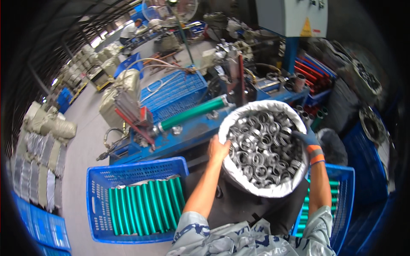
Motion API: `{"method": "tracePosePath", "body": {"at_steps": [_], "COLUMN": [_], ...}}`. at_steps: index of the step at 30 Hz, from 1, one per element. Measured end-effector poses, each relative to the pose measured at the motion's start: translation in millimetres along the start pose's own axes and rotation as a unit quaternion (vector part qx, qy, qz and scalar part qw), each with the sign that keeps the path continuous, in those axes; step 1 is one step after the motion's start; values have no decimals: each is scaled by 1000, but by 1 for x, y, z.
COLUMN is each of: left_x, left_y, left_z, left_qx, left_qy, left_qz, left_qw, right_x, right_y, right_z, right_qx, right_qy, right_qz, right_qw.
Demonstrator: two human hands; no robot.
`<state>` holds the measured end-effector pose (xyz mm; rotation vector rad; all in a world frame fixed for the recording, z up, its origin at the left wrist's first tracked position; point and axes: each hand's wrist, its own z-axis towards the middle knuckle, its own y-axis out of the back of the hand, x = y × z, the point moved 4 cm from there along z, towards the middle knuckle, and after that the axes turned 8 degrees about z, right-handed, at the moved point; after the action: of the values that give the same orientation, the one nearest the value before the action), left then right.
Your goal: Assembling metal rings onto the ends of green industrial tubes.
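Observation:
A white sack [239, 184] with a rolled-down rim is full of shiny metal rings [262, 147]. My bare left hand [218, 148] grips its left rim, the fingers curled over the edge. On the opposite side, my right hand [306, 140], in a dark blue glove with an orange cuff, holds the right rim with its fingertips over the rings. Beyond the sack, a green metal tube [192, 112] lies along a blue machine bench [171, 141], between a clamp-like fixture [139, 121] at its left and a metal fitting at its right end.
A blue crate [96, 232] of green tubes stands at lower left; another blue crate [348, 187] of green tubes is partly behind my right arm. Red tubes [309, 74] lie at the right, below a grey control box [294, 17]. A person [130, 30] is far back left.

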<state>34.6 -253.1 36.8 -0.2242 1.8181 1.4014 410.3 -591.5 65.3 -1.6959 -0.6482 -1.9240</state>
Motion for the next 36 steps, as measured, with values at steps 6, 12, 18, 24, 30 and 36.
{"method": "tracePosePath", "body": {"at_steps": [6, 12, 18, 24, 30, 36], "left_x": [53, 65, 52, 47, 31, 104], "left_y": [-56, -43, -47, -100, -75, -78], "left_z": [20, -1, -8, -29, 30, 30], "left_qx": [12, -17, -83, -204, 142, 16], "left_qy": [-38, -55, -4, -8, -51, 85], "left_qz": [-545, -553, -527, -346, -507, -398], "left_qw": [837, 831, 846, 916, 848, 913], "right_x": [-94, -57, -139, -283, -221, -135], "right_y": [103, -64, 14, 69, 106, 6], "right_z": [51, 13, 28, 61, 45, 37], "right_qx": [-43, 18, -19, -44, -65, -48], "right_qy": [-35, -82, -83, 46, -80, -162], "right_qz": [104, 125, 571, 87, 119, 314], "right_qw": [993, 989, 816, 994, 987, 934]}}
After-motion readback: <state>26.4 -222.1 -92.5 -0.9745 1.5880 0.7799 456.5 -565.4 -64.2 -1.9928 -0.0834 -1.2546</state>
